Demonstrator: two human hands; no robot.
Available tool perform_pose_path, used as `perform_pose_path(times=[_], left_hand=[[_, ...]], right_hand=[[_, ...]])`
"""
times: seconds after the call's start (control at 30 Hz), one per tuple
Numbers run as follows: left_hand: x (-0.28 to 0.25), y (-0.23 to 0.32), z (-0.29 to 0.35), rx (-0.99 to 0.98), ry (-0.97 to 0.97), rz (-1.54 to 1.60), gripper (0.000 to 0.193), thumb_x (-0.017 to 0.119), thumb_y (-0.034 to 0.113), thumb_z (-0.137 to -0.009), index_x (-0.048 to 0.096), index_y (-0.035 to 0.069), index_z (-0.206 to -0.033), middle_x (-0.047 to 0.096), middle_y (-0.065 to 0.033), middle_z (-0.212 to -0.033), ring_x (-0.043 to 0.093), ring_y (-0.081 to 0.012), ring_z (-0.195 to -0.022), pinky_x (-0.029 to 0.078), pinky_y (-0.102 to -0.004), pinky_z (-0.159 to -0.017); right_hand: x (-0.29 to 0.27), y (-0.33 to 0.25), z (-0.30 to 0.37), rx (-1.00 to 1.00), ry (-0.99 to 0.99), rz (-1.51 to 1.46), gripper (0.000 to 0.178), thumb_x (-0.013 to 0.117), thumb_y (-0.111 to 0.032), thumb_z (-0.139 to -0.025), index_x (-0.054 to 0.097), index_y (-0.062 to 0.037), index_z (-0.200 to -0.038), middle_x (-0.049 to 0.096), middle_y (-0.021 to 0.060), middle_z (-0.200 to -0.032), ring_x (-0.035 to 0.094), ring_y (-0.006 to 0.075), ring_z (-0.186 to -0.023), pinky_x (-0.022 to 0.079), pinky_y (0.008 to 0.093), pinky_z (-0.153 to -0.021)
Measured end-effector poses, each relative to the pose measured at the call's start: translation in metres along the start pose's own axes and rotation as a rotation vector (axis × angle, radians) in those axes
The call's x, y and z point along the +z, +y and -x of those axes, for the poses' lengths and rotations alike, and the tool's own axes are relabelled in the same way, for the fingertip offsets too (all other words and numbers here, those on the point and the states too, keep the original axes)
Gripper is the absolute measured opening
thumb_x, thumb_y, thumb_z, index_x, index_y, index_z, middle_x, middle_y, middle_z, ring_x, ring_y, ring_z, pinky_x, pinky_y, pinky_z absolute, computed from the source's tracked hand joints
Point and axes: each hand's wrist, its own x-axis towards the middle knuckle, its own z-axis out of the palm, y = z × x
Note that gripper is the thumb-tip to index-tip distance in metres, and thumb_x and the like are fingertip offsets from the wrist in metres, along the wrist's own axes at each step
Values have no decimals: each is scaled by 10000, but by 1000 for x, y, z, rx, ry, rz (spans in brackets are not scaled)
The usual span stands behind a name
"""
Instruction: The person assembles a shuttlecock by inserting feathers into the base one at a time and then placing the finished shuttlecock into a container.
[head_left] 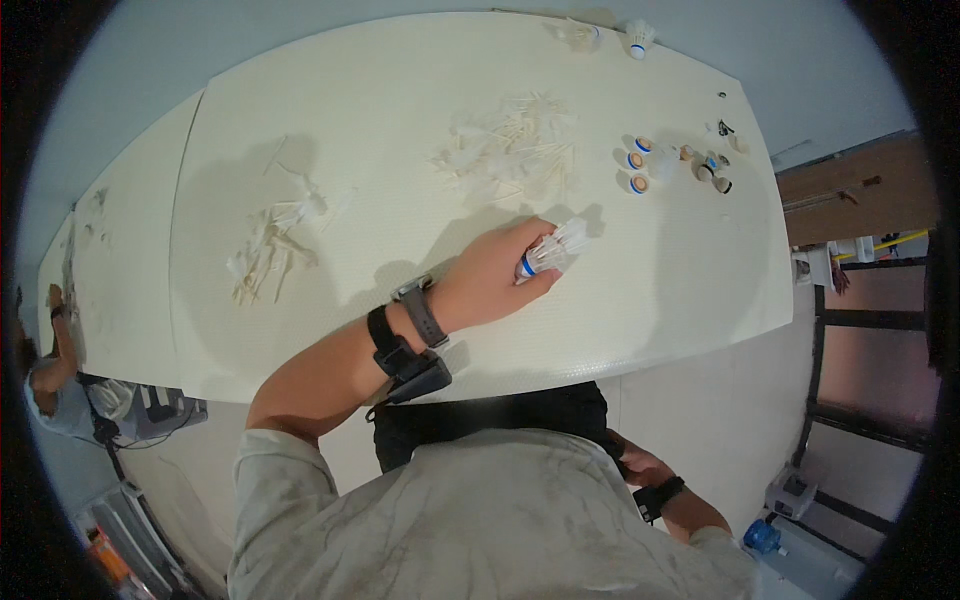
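Left hand: curled round a blue-banded shuttlecock, centre of frame. Right hand: beside our black trousers, lower right; how open, or holding what, we cannot tell. We list: larger feather pile, upper centre; smaller feather pile, left.

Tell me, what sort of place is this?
Perhaps a small craft workshop: a white table bears heaps of loose white feathers and blue-rimmed corks, and the left hand holds a shuttlecock.
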Motion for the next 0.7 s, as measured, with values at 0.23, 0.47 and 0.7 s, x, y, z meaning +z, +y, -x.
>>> perform_pose_path(times=[0.23, 0.47, 0.7], left_hand=[[3, -2, -2, 24, 10, -4, 393, 736, 160, -895, 554, 32, -1218, 656, -148, -878, 655, -281, -723, 512, -361, -656], [-1, 0, 0, -24, -7, -1, 383, 730, 150, -901, 556, 25, -1218, 666, -146, -875, 652, -257, -711, 514, -357, -650], [1, 0, -1, -21, -11, -7, 383, 729, 149, -903, 551, 17, -1215, 674, -148, -889, 665, -243, -734, 517, -347, -657]], right_hand=[[14, -4, -5, -250, 126, 166, 522, 801, -127, -860, 541, -75, -1310, 610, 18, -1252, 588, 145, -1113, 486, 324, -978], [32, 7, -5, -548, 410, 474, 387, 574, 167, -780, 621, -19, -1116, 622, 51, -1157, 642, 113, -838, 544, 246, -699], [10, 13, 1, -419, 248, 241, 352, 790, -119, -894, 677, -47, -1219, 692, 30, -1130, 653, 117, -932, 540, 291, -788]])
